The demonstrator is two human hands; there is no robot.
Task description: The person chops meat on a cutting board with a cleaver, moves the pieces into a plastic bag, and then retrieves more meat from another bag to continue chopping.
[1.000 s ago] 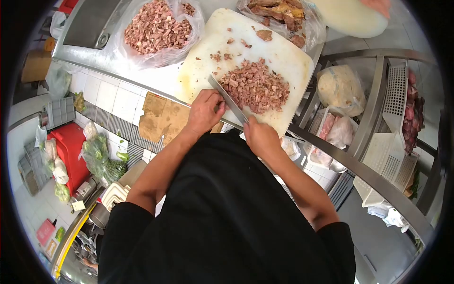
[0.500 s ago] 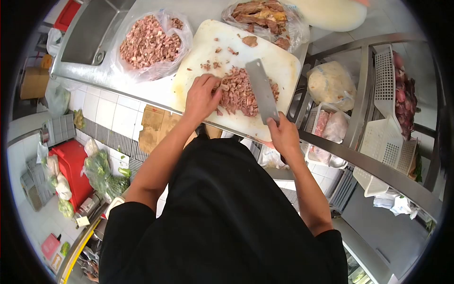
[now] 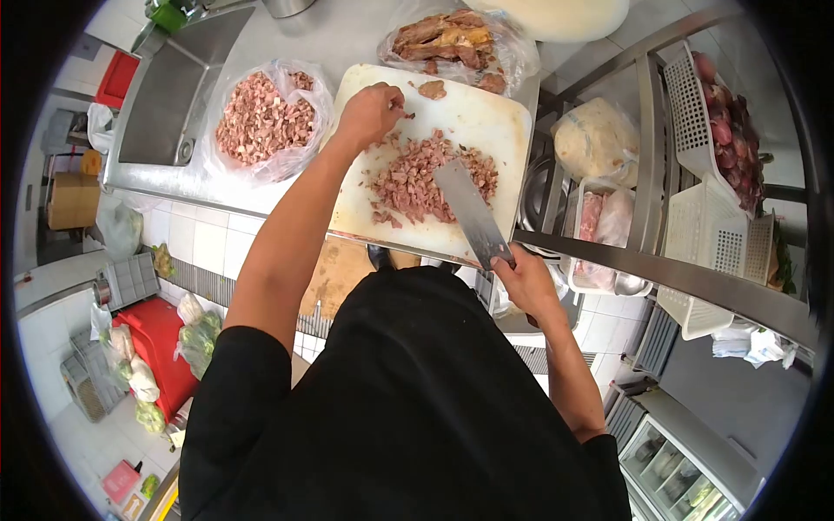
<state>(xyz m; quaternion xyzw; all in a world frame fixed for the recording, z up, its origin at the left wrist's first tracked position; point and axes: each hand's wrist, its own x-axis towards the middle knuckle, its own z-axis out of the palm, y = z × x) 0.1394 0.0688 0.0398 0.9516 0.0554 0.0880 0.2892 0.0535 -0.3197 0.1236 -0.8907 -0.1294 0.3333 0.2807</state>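
Chopped meat (image 3: 417, 187) lies in a loose pile on the white cutting board (image 3: 347, 213). My right hand (image 3: 532, 286) grips a cleaver (image 3: 469, 208) at the board's near right side, its broad blade slanting over the pile's right part. Near the board's upper left, my left hand (image 3: 372, 115) has its fingers bent together at a small scrap of meat (image 3: 409, 115), which seems pinched at the fingertips. A larger flat piece of meat (image 3: 432, 89) lies just beyond. Behind the board, big cooked meat pieces (image 3: 443, 42) rest in an open plastic bag.
Left of the board stands a clear bag of diced meat (image 3: 265, 120), with a metal sink (image 3: 174, 95) farther left. To the right, a metal rack (image 3: 647, 156) holds bagged food and white baskets (image 3: 692, 113). A round white board (image 3: 565, 16) sits at the back.
My left hand has moved from the pile's left edge up toward the scraps at the far side. The pile is more spread out to the left. The cleaver stays in my right hand.
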